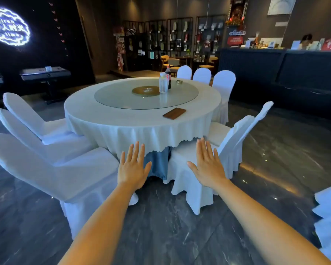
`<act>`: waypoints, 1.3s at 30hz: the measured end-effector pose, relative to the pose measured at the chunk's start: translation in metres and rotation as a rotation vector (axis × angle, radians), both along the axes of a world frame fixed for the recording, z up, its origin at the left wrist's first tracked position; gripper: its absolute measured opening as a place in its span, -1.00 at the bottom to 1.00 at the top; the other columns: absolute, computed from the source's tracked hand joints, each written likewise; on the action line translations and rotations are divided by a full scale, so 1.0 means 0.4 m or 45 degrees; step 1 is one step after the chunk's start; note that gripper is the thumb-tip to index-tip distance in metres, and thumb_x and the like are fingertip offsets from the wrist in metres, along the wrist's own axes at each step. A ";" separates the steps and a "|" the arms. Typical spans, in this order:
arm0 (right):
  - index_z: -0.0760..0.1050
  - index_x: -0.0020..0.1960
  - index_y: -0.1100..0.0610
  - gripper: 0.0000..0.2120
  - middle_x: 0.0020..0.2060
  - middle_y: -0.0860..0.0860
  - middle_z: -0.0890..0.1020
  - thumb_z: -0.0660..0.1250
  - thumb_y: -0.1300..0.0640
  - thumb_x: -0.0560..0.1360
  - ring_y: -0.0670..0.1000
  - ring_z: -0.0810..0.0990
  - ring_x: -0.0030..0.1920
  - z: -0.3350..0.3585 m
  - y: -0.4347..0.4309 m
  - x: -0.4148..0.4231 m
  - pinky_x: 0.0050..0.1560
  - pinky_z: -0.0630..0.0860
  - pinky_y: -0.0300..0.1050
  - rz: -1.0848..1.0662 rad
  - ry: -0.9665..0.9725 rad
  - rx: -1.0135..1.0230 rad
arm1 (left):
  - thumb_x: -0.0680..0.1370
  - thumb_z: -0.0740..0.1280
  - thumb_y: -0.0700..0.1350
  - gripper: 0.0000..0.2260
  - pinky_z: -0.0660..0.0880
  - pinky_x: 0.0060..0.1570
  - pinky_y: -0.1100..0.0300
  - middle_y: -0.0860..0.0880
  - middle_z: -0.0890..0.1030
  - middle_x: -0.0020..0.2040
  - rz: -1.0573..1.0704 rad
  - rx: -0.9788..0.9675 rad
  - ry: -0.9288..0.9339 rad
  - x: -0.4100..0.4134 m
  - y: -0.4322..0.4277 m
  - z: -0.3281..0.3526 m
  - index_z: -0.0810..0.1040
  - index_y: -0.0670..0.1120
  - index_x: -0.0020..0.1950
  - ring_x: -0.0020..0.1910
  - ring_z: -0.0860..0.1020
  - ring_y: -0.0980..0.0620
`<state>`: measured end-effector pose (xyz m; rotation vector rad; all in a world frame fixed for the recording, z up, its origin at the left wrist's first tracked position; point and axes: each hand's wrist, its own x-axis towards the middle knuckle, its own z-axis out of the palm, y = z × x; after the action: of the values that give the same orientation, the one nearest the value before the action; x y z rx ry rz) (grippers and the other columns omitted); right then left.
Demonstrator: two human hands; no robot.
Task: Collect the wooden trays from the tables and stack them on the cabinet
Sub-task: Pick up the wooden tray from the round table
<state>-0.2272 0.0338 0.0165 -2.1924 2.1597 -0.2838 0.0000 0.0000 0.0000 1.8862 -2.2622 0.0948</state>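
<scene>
Nearest lens, our left hand (132,170) and right hand (208,167) extended, palms down, fingers spread, grasping nothing. Beyond them, round table (122,123) among white-covered chairs (52,169). Wooden tray (174,113) flat on cloth beside glass turntable (122,96); bottle (168,77) farther.
</scene>
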 end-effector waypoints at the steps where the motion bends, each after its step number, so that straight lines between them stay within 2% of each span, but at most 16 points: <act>1: -0.44 0.46 0.19 -0.30 0.46 0.06 -0.41 -0.10 -0.14 0.61 0.08 -0.31 0.53 -0.010 -0.036 -0.007 0.51 -0.27 0.02 0.006 0.017 -0.017 | 0.62 -0.10 0.14 -0.40 -0.21 0.53 0.02 -0.05 -0.24 0.57 0.006 -0.009 -0.027 -0.011 -0.036 -0.007 -0.29 -0.07 0.53 0.56 -0.24 -0.02; 4: -0.41 0.48 0.21 -0.30 0.45 0.06 -0.41 -0.12 -0.15 0.60 0.09 -0.31 0.53 -0.027 -0.174 -0.039 0.52 -0.24 0.04 0.037 0.007 0.013 | 0.62 -0.11 0.13 -0.41 -0.23 0.52 0.02 -0.04 -0.26 0.57 0.032 0.000 -0.020 -0.053 -0.175 -0.017 -0.30 -0.07 0.53 0.55 -0.25 -0.02; 7: -0.48 0.40 0.22 -0.23 0.44 0.05 -0.41 -0.33 -0.31 0.47 0.11 -0.30 0.53 -0.031 -0.337 -0.084 0.52 -0.22 0.04 0.058 0.054 0.008 | 0.63 -0.11 0.12 -0.41 -0.24 0.52 0.02 -0.04 -0.26 0.57 0.036 -0.012 -0.019 -0.113 -0.330 -0.013 -0.29 -0.08 0.53 0.56 -0.25 -0.02; 8: -0.48 0.40 0.22 -0.23 0.44 0.06 -0.41 -0.34 -0.31 0.47 0.11 -0.30 0.53 -0.020 -0.394 -0.101 0.53 -0.22 0.04 0.065 0.069 0.012 | 0.63 -0.12 0.12 -0.42 -0.24 0.52 0.02 -0.04 -0.26 0.57 0.048 -0.015 -0.024 -0.133 -0.382 -0.007 -0.29 -0.08 0.53 0.56 -0.25 -0.02; 10: -0.42 0.46 0.24 -0.29 0.50 0.11 -0.33 -0.19 -0.18 0.58 0.10 -0.29 0.53 0.000 -0.509 -0.136 0.53 -0.22 0.05 0.075 0.084 0.013 | 0.63 -0.13 0.13 -0.42 -0.24 0.52 0.02 -0.05 -0.26 0.57 0.064 -0.014 -0.043 -0.170 -0.482 0.008 -0.30 -0.09 0.53 0.55 -0.25 -0.02; 12: -0.38 0.48 0.24 -0.32 0.52 0.12 -0.30 -0.10 -0.11 0.61 0.09 -0.29 0.53 0.024 -0.614 -0.164 0.53 -0.23 0.04 0.091 0.074 -0.003 | 0.63 -0.13 0.13 -0.42 -0.23 0.52 0.01 -0.05 -0.26 0.57 0.086 -0.012 -0.037 -0.200 -0.571 0.018 -0.33 -0.08 0.51 0.55 -0.25 -0.01; 15: -0.37 0.49 0.23 -0.32 0.52 0.12 -0.31 -0.09 -0.11 0.61 0.08 -0.30 0.53 0.032 -0.741 -0.190 0.52 -0.24 0.04 0.099 0.022 0.001 | 0.62 -0.14 0.13 -0.43 -0.23 0.52 0.01 -0.04 -0.27 0.57 0.104 0.007 -0.029 -0.219 -0.687 0.011 -0.40 -0.06 0.45 0.55 -0.25 -0.01; 19: -0.39 0.48 0.24 -0.31 0.51 0.12 -0.31 -0.10 -0.11 0.61 0.08 -0.30 0.53 -0.019 -0.906 -0.212 0.52 -0.24 0.03 0.106 0.024 0.060 | 0.62 -0.14 0.14 -0.42 -0.22 0.53 0.02 -0.04 -0.27 0.57 0.154 0.075 -0.018 -0.236 -0.858 -0.026 -0.30 -0.08 0.53 0.55 -0.25 0.00; 33: -0.36 0.49 0.23 -0.31 0.53 0.12 -0.26 -0.07 -0.10 0.61 0.08 -0.24 0.54 -0.132 -1.611 -0.260 0.54 -0.18 0.05 -0.036 -0.022 0.155 | 0.63 -0.11 0.12 -0.42 -0.21 0.53 0.01 -0.06 -0.23 0.57 0.142 0.351 0.184 -0.317 -1.530 -0.179 -0.26 -0.08 0.54 0.56 -0.21 -0.02; 37: -0.36 0.50 0.21 -0.31 0.53 0.11 -0.26 -0.06 -0.11 0.61 0.07 -0.25 0.54 -0.157 -1.744 -0.286 0.54 -0.19 0.05 -0.061 -0.057 0.203 | 0.62 -0.11 0.13 -0.42 -0.15 0.54 -0.01 -0.05 -0.20 0.58 0.185 0.448 0.245 -0.347 -1.675 -0.216 -0.24 -0.07 0.55 0.57 -0.16 -0.03; 39: -0.35 0.50 0.21 -0.30 0.53 0.11 -0.25 -0.05 -0.11 0.61 0.07 -0.24 0.54 -0.178 -1.798 -0.309 0.54 -0.18 0.05 -0.071 -0.079 0.229 | 0.62 -0.09 0.14 -0.42 -0.06 0.54 -0.02 -0.06 -0.14 0.59 0.227 0.500 0.281 -0.368 -1.727 -0.236 -0.21 -0.07 0.55 0.57 -0.07 -0.06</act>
<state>-0.3509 -0.6855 -0.0548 -2.0040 2.1253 -0.1505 -0.1471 -0.6909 -0.0943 2.1556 -2.0724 -0.5427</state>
